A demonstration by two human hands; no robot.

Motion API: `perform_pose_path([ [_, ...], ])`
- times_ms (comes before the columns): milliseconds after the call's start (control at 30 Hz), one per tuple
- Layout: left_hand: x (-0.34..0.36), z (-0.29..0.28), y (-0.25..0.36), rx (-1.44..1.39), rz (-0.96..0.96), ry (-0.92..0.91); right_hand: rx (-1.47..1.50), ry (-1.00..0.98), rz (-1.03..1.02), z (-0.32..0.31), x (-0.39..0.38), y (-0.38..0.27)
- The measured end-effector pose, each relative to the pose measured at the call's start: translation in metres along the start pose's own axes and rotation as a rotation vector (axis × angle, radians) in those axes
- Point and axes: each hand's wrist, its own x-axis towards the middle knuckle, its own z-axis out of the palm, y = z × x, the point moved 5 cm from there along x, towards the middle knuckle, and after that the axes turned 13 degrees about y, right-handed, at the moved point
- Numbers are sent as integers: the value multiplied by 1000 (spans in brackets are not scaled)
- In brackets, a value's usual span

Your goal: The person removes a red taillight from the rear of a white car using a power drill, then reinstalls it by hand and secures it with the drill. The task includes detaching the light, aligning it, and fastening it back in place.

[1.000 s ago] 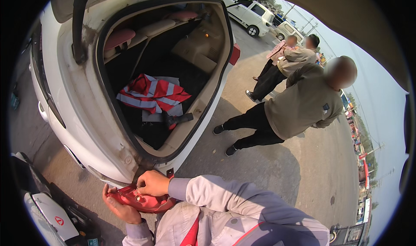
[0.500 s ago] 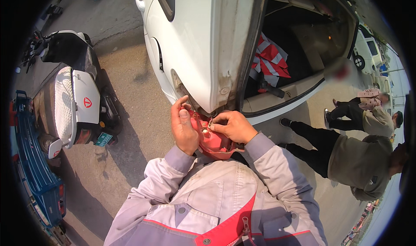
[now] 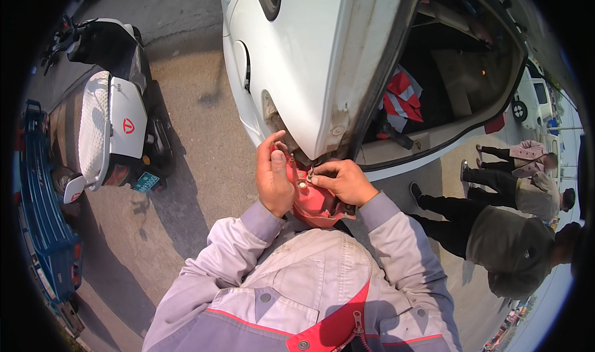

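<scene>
A red tail light [image 3: 315, 204] is off the car, held between my hands with its back toward me, just below the white car's rear corner [image 3: 304, 135]. My left hand [image 3: 273, 181] braces its left side, palm against the housing, with the thumb and fingers pointing up. At the top of the lamp's back, my right hand [image 3: 344, 182] pinches a small fitting [image 3: 311, 173] between thumb and forefinger. Whether that fitting is a bulb holder or a plug I cannot make out. The lamp's far side is hidden from me.
Right of the corner lies the open car trunk [image 3: 446, 85], with a red-and-white cloth [image 3: 404, 98] inside. A white scooter [image 3: 127, 116] and a blue cargo vehicle [image 3: 49, 209] stand at the left. Several people stand at the right, the nearest in a dark top [image 3: 508, 243].
The whole view has shifted a little, with the car and my hands farther right in the picture. Both hands keep their hold on the tail light and the small fitting.
</scene>
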Motion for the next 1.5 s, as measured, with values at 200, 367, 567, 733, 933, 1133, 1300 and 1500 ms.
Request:
perform_pose_path([
  [200, 0, 0, -1, -20, -17, -13, 72, -81, 26, -1, 5, 9],
  [367, 0, 0, -1, -61, -9, -44, 56, -139, -12, -2, 11, 17],
  [567, -4, -1, 0, -30, 2, -61, -6, -169, -57, -2, 12, 15],
  [733, -4, -2, 4, 24, 36, -84, -81, -177, -94, -6, 13, 10],
  [933, -6, -1, 4, -3, 16, -88, -44, -172, -103, -5, 13, 9],
  [1133, -9, 0, 7, 20, 16, -100, -93, -181, -170, -10, 9, 5],
  [1300, -10, 1, 9, -6, 43, -97, -28, -204, -181, -9, 12, 10],
  [1500, -11, 0, 6, -16, 35, -104, 6, -234, -134, -9, 14, 15],
])
